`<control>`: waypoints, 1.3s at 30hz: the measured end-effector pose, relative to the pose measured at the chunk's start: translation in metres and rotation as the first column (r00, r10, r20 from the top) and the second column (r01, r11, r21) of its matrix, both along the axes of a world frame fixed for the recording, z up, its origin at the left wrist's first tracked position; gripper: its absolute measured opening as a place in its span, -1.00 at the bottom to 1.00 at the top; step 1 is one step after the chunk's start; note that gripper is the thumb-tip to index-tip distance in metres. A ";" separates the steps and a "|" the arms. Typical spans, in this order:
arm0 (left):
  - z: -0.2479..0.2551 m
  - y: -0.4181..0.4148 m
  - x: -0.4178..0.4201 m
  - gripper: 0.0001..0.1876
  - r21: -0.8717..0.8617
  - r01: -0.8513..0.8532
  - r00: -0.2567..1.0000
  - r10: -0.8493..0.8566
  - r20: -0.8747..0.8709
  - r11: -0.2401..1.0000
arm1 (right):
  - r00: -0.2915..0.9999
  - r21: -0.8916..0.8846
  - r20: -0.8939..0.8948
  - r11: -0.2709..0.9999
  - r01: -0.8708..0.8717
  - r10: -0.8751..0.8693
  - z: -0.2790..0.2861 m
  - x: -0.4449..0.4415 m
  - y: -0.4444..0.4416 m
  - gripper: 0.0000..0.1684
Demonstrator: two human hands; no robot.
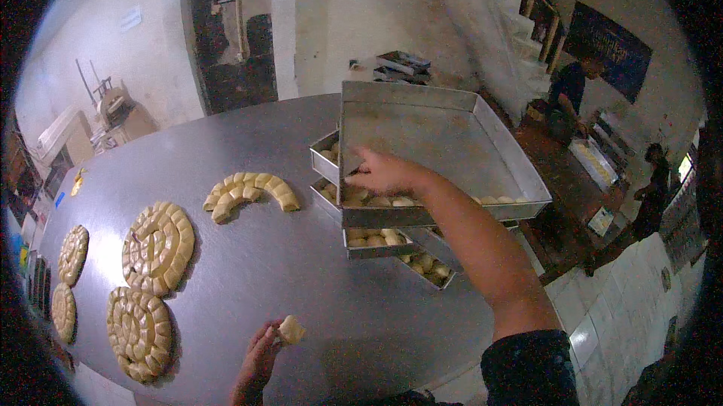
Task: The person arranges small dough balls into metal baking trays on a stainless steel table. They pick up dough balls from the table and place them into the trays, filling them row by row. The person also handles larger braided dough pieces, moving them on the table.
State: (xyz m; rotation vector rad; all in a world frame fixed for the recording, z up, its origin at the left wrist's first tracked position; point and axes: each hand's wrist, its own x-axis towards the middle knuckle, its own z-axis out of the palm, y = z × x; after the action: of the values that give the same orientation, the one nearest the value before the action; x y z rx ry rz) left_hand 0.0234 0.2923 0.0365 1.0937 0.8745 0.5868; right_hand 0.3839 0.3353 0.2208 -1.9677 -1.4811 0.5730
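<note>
Near the table's front edge, my left hand (262, 346) grips a small piece of pale dough (291, 330) between its fingertips. My right hand (384, 171) reaches over the left part of a large metal tray (418, 135), whose near side holds a row of dough pieces (403, 202). What its fingers touch is blurred, and I cannot tell whether they hold anything. This tray rests on a stack of smaller metal pans (378, 252) with dough balls in them. Left of the stack lies a curved double row of dough pieces (231, 190). Coiled rounds of segmented dough (158, 248) lie farther left.
The steel tabletop (243, 293) carries everything. A yellow item (78, 182) lies at its far left. At the right, one person (567, 92) works at a wooden table (548, 180) with a pan; another person (652, 191) stands beyond. Dark pans (402, 64) are stacked behind the large tray.
</note>
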 end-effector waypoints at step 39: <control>-0.064 0.223 -0.026 -0.69 0.698 0.293 0.826 0.195 -0.529 0.653 | 0.630 0.284 0.462 0.777 0.562 -0.624 -0.252 -0.020 -0.310 -0.68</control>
State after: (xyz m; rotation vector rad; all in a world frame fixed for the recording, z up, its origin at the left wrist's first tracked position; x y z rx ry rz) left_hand -0.0026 0.5156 -0.0280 2.1599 1.1347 0.6004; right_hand 0.3641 0.0249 -0.0313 -2.4623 -0.9758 -0.3889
